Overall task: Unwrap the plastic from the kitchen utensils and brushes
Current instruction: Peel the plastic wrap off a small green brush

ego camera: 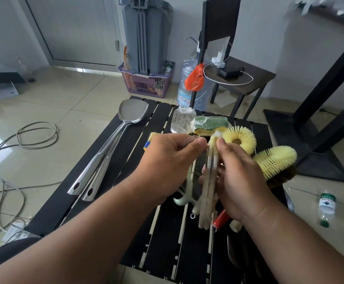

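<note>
Two hands over the counter (pixel 162 238): right hand (pixel 238 181) grips a bundle of thin brushes (pixel 210 181), left hand (pixel 167 160) pinches clear plastic at its bristle end. Risk, my guess: a hard tug slips the bundle loose and scatters brushes. Count: two steel spatulas (pixel 109 144), two yellow round brushes (pixel 275 160), one wrapped sponge (pixel 210 123).

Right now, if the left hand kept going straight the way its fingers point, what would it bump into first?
Probably the bundle of small brushes that the right hand holds upright: the left hand points rightward with its fingertips almost at them. Depth is hard to judge from one view.
</note>
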